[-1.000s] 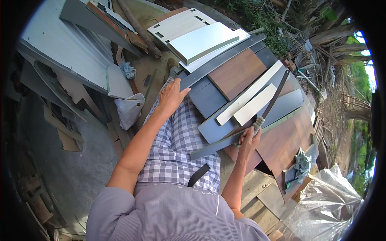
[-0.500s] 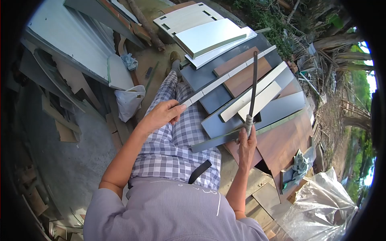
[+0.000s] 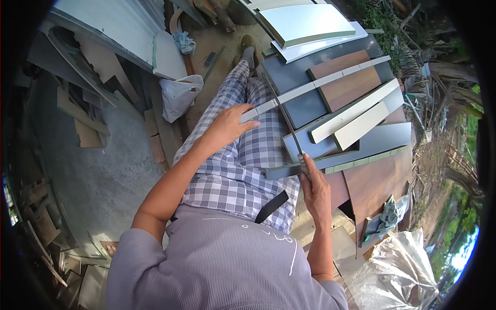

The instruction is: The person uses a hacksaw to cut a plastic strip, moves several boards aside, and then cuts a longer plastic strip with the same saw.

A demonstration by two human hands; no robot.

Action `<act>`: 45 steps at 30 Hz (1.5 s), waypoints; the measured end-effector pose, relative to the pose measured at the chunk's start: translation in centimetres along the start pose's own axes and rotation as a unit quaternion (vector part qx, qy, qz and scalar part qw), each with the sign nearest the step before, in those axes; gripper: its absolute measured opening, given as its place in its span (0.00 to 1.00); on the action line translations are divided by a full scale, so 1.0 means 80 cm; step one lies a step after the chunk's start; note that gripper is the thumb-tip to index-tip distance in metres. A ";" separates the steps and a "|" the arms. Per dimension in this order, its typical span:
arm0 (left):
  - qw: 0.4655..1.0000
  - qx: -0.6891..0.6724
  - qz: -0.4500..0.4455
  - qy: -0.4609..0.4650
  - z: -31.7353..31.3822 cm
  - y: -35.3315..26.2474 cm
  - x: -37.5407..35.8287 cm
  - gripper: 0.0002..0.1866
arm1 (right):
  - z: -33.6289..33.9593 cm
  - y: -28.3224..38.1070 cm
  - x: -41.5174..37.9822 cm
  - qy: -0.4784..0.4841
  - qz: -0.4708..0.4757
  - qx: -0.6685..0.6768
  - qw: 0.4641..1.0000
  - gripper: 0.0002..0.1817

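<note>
My left hand (image 3: 227, 126) is closed on the near end of a long, narrow white strip (image 3: 303, 91), marked off by cross lines into short lengths. The strip slants away over a stack of boards. In my right hand (image 3: 316, 187) is the pale wrapped handle of a long, thin dark blade (image 3: 291, 126); its exact kind is hard to make out. The blade points away from me, and its far part crosses the strip a little beyond my left fingers. Below the strip lie a brown wood-grain board (image 3: 351, 90), dark blue-grey panels (image 3: 302, 111) and two cream strips (image 3: 356, 111).
White boards (image 3: 310, 25) are stacked at the far end. A grey bar with a green edge (image 3: 281, 172) lies nearest my lap. Wood-grain panels (image 3: 380, 178) and clear plastic sheeting (image 3: 395, 263) are on the right; a white bag (image 3: 178, 95) and leaning offcuts stand left.
The blade has swung down from upright in view to lie across the white strip. My left hand still holds the strip's end. The whole view has shifted slightly.
</note>
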State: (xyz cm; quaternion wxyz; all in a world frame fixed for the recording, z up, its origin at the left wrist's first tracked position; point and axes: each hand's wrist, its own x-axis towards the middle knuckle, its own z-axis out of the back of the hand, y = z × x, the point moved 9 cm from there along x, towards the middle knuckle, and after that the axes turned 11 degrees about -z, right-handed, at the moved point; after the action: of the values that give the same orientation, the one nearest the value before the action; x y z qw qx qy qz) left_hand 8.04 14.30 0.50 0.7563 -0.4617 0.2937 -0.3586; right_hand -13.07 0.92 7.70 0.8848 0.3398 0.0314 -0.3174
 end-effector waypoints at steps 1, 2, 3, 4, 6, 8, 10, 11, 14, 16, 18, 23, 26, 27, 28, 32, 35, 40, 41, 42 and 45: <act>1.000 -0.002 -0.001 -0.001 -0.004 -0.004 0.006 0.24 | -0.001 -0.003 0.001 0.002 -0.009 -0.014 1.000 0.32; 0.997 0.078 -0.015 0.001 -0.005 -0.011 0.012 0.24 | -0.001 -0.006 0.002 0.003 -0.019 -0.028 0.999 0.32; 0.987 0.157 -0.028 0.004 -0.007 -0.018 0.018 0.23 | 0.002 -0.006 0.002 0.001 -0.020 -0.031 0.999 0.32; 0.988 0.154 -0.031 0.006 -0.010 -0.022 0.024 0.23 | 0.009 -0.006 0.002 -0.019 -0.025 -0.020 0.999 0.32; 0.971 0.232 -0.041 0.029 -0.018 -0.032 0.039 0.22 | 0.020 -0.010 0.004 -0.044 -0.029 -0.012 0.999 0.32; 0.966 0.247 -0.076 -0.003 -0.029 -0.049 0.058 0.22 | 0.032 -0.036 0.007 -0.065 -0.084 -0.019 0.994 0.30; 0.958 0.262 -0.109 -0.037 -0.042 -0.074 0.082 0.22 | 0.044 -0.044 0.013 -0.090 -0.083 -0.038 0.992 0.29; 0.957 0.261 -0.121 -0.047 -0.050 -0.090 0.099 0.21 | 0.051 -0.048 0.018 -0.099 -0.091 -0.033 0.990 0.29; 0.950 0.272 -0.132 -0.080 -0.077 -0.107 0.151 0.19 | 0.065 -0.041 0.027 -0.118 -0.095 -0.038 0.988 0.29; 0.945 0.282 -0.134 -0.100 -0.088 -0.100 0.168 0.17 | 0.070 -0.038 0.031 -0.126 -0.057 -0.093 0.986 0.29; 0.963 0.247 -0.084 -0.073 -0.094 -0.081 0.177 0.14 | 0.074 -0.042 0.033 -0.118 -0.058 -0.102 0.986 0.29; 0.953 0.254 -0.146 -0.077 -0.077 -0.081 0.162 0.08 | 0.073 -0.046 0.032 -0.089 -0.077 -0.095 0.988 0.29; 0.944 0.266 -0.178 -0.080 -0.064 -0.080 0.155 0.09 | 0.060 -0.044 0.028 -0.080 -0.078 -0.089 0.990 0.29; 0.942 0.264 -0.191 -0.079 -0.063 -0.080 0.153 0.10 | 0.054 -0.046 0.026 -0.068 -0.088 -0.069 0.991 0.29; 0.942 0.265 -0.192 -0.079 -0.061 -0.077 0.154 0.10 | 0.048 -0.046 0.025 -0.055 -0.099 -0.049 0.992 0.29; 0.939 0.267 -0.202 -0.076 -0.058 -0.074 0.154 0.11 | 0.032 -0.039 0.017 -0.080 -0.077 -0.017 0.994 0.30; 0.939 0.263 -0.206 -0.078 -0.056 -0.080 0.146 0.12 | 0.026 -0.038 0.011 -0.086 -0.089 -0.003 0.992 0.29; 0.936 0.238 -0.252 -0.062 -0.066 -0.120 0.137 0.14 | 0.030 -0.046 -0.015 -0.120 -0.104 0.027 0.987 0.29; 0.933 0.226 -0.275 -0.053 -0.072 -0.134 0.137 0.15 | 0.033 -0.052 -0.026 -0.139 -0.103 0.027 0.985 0.30; 0.930 0.215 -0.296 -0.045 -0.076 -0.148 0.136 0.15 | 0.032 -0.060 -0.036 -0.146 -0.111 0.027 0.983 0.30; 0.923 0.221 -0.316 0.017 -0.115 -0.171 0.144 0.15 | 0.040 -0.086 -0.069 -0.232 -0.119 0.061 0.964 0.29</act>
State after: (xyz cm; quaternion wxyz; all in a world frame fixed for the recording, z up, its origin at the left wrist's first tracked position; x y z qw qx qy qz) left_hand 3.76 -3.90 7.96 0.6813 -0.3456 0.0590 -0.6426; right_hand -21.98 -2.01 7.67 0.8011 0.3042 -0.1535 -0.4921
